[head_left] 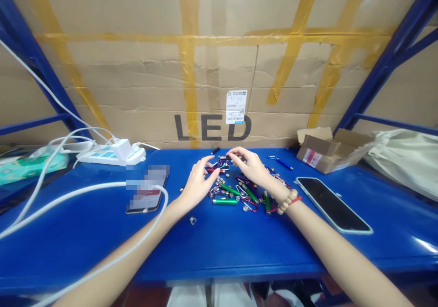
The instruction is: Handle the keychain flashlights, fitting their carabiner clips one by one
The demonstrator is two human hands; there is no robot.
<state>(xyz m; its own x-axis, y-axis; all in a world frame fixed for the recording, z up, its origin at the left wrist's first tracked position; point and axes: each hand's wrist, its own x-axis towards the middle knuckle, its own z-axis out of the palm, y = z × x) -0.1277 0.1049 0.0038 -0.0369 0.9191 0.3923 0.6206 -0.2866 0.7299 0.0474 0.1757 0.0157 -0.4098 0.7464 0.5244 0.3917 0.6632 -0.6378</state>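
A pile of small coloured keychain flashlights (236,190) with clips lies in the middle of the blue table (219,247). My left hand (197,182) reaches into the pile's left side, its fingers pinching toward a small piece near the pile's far end. My right hand (250,164), with a bead bracelet (289,201) on the wrist, hovers over the far end with fingers pinched on a small dark part (223,157). Both hands meet at that spot. What the left fingers hold is too small to name.
A phone (146,193) on a white cable (68,197) lies left of the pile; another phone (332,204) lies face up at the right. A power strip (111,154) sits back left, an open carton (325,149) and white bag (404,158) back right. A cardboard wall (212,70) stands behind.
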